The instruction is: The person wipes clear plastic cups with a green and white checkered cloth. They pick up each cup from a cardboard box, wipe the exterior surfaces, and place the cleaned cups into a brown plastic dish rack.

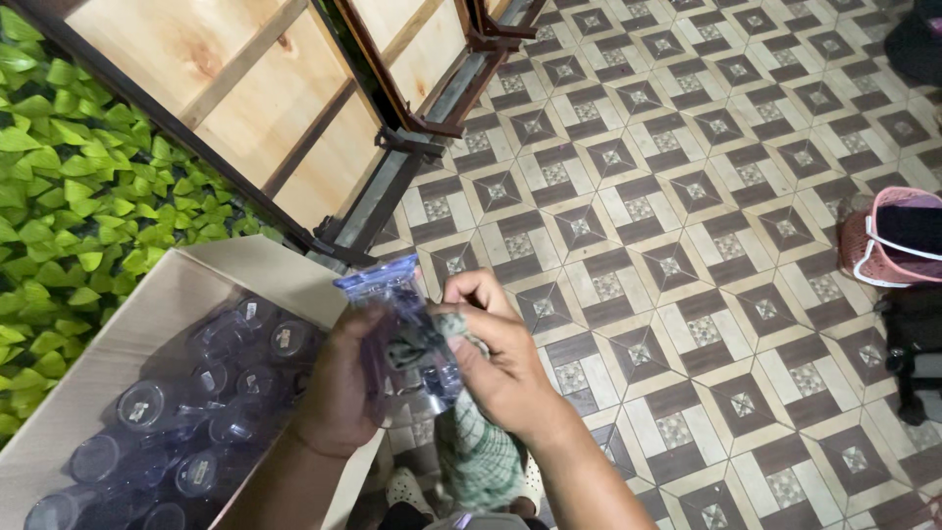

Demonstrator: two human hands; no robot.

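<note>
Left hand (339, 388) wraps the clear bluish plastic bottle (402, 334) around its body; right hand (500, 358) presses a green checked cloth (476, 447) against its side, fingers closed on cloth and bottle together. I judge the bottle light, thin-walled and slick (probably squashes if squeezed hard), so the mid-body hold looks best. Its long axis runs near upright in view, leaning slightly left, far end toward the wooden frame (294, 108). It sits just above the edge of the cardboard box (147, 304), which holds more similar bottles (196, 422). Patterned tile floor (687, 245) beyond.
</note>
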